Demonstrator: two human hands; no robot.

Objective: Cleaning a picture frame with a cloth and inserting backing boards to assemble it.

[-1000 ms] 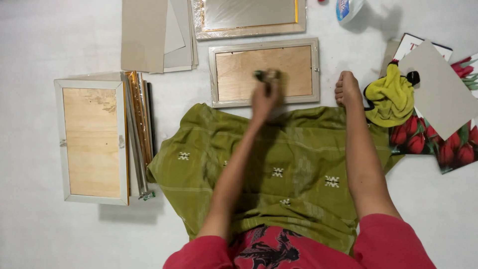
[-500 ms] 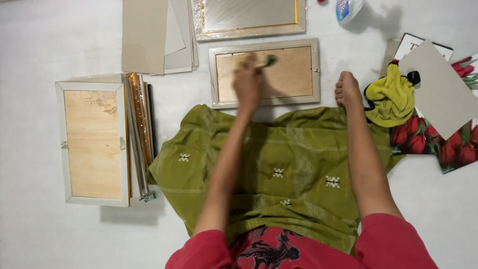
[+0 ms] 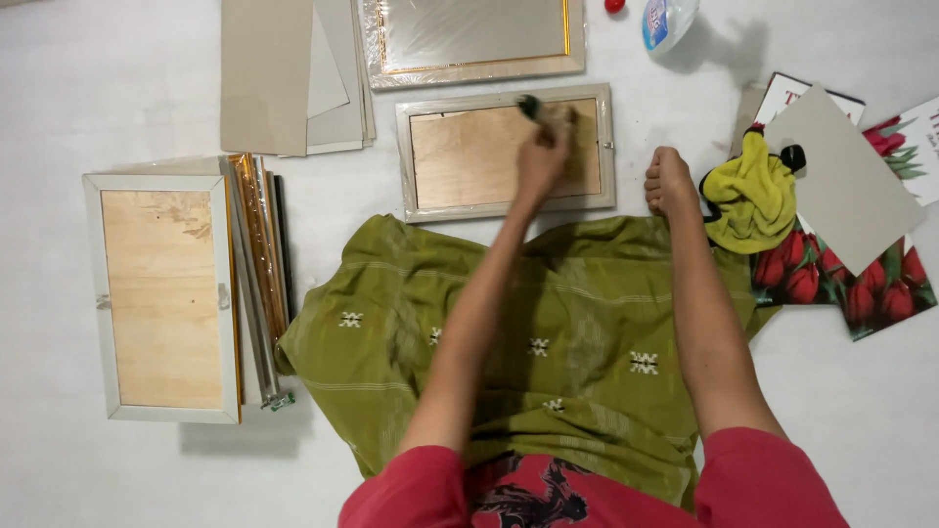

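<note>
The person wears a red top with short sleeves (image 3: pixel 773 474) and a dark print on the chest. An olive-green cloth (image 3: pixel 548 342) with small white motifs covers the lap. 2 bare forearms.

Face-down frame (image 3: pixel 469 156) centre; frame stack (image 3: pixel 166 293) left; cloth (image 3: pixel 753 196), prints (image 3: pixel 861 284) right.

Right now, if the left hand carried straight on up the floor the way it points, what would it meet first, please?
Probably the top rail of the face-down picture frame that the left hand works over with a small dark tool; beyond lies the wrapped gold-edged frame. Height above the frame is unclear.
</note>
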